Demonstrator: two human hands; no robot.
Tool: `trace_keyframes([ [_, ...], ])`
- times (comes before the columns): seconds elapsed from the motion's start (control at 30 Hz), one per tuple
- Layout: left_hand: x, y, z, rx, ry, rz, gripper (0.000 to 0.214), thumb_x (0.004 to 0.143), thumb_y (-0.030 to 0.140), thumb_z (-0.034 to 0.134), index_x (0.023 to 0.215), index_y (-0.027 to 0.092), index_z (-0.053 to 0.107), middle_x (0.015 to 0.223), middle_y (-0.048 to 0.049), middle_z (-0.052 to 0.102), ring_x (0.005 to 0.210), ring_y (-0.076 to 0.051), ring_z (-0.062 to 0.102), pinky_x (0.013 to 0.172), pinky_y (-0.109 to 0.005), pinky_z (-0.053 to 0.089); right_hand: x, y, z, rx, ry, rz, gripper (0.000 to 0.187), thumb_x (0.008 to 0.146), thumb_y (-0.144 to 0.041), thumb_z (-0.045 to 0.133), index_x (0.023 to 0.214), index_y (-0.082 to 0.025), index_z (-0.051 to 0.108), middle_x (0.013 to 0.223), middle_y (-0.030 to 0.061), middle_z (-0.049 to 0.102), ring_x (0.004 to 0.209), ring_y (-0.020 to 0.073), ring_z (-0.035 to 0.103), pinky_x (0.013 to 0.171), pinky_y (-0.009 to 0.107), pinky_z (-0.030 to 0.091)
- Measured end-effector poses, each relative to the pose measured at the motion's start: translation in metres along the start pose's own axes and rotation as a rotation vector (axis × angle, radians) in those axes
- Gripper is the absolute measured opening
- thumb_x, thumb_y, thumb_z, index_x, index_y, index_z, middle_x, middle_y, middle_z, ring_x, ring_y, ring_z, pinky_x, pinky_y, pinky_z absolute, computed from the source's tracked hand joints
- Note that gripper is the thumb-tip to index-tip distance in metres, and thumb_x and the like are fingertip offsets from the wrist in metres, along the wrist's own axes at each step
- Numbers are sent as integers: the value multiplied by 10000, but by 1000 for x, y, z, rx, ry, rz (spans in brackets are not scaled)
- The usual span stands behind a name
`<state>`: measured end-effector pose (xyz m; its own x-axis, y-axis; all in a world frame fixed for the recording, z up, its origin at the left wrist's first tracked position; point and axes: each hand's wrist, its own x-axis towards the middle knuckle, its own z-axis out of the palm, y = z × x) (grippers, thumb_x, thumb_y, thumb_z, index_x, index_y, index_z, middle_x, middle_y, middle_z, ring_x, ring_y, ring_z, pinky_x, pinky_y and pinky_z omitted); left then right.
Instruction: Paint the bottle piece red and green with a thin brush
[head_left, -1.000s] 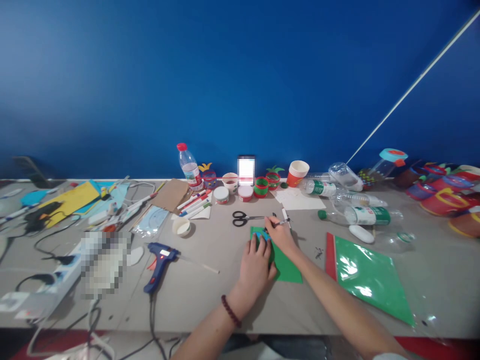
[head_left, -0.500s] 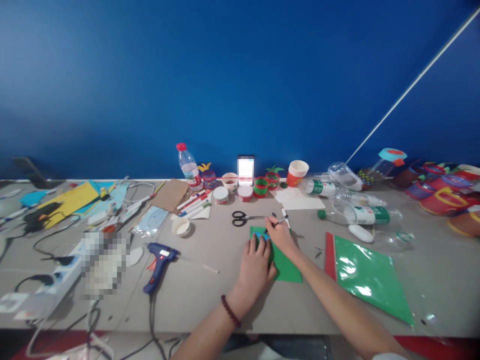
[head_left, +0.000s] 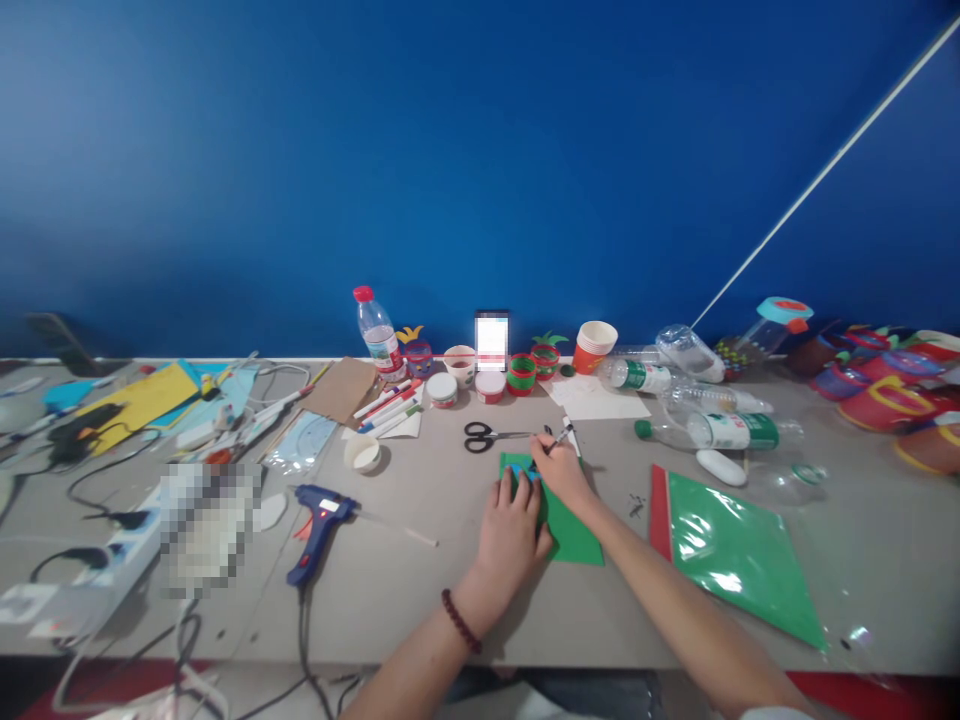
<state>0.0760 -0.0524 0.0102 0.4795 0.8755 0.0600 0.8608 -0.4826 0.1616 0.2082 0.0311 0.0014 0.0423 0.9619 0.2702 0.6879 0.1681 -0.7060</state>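
My left hand (head_left: 512, 533) lies flat, fingers spread, on a small blue piece (head_left: 526, 473) that rests on a green sheet (head_left: 570, 530) in the middle of the table. My right hand (head_left: 562, 473) is closed on a black pen (head_left: 559, 438), its tip down at the far edge of the blue piece. Black scissors (head_left: 484, 437) lie just beyond my left fingertips. A pen cap (head_left: 570, 430) lies beside the pen.
A blue glue gun (head_left: 319, 515) lies to the left with its cord over the table edge. A bag of green sheets (head_left: 731, 555) lies to the right. Plastic bottles (head_left: 712, 425), paper cups (head_left: 595, 345), markers (head_left: 390, 405) and a phone (head_left: 492, 340) line the back.
The pen in my right hand has tilted slightly and its tip has shifted a little along the blue piece. My left hand has stayed in place.
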Motion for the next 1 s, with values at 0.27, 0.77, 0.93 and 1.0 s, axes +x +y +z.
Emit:
trace_keyframes([
  [0.27, 0, 0, 3, 16, 36, 3, 592, 926, 383, 496, 1451, 112, 453, 1458, -168, 509, 1360, -379, 449, 1079, -505, 424, 0, -2, -1, -13, -25, 26, 336, 860, -403, 344, 556, -264, 379, 445, -1, 492, 478, 162, 458, 541, 272, 353],
  [0.77, 0, -1, 3, -3, 29, 5, 601, 922, 376, 498, 1462, 120, 436, 1461, -165, 504, 1370, -376, 428, 1085, -507, 407, -2, 1, 0, 72, -29, 100, 337, 847, -386, 401, 543, -254, 459, 452, 6, 563, 485, 174, 565, 534, 254, 429],
  [0.93, -1, -1, 2, -12, 19, 1, 604, 922, 366, 496, 1470, 124, 422, 1477, -163, 483, 1382, -371, 411, 1099, -506, 389, 1, 6, 3, 148, 20, 135, 397, 895, -488, 373, 604, -246, 493, 521, 19, 639, 517, 177, 653, 534, 242, 474],
  [1.0, -1, -1, 2, -11, 18, 3, 603, 923, 363, 492, 1470, 121, 419, 1477, -166, 479, 1381, -374, 409, 1098, -508, 388, 2, 8, 4, 161, 28, 132, 398, 889, -508, 394, 605, -246, 490, 524, 22, 643, 528, 180, 662, 539, 244, 480],
])
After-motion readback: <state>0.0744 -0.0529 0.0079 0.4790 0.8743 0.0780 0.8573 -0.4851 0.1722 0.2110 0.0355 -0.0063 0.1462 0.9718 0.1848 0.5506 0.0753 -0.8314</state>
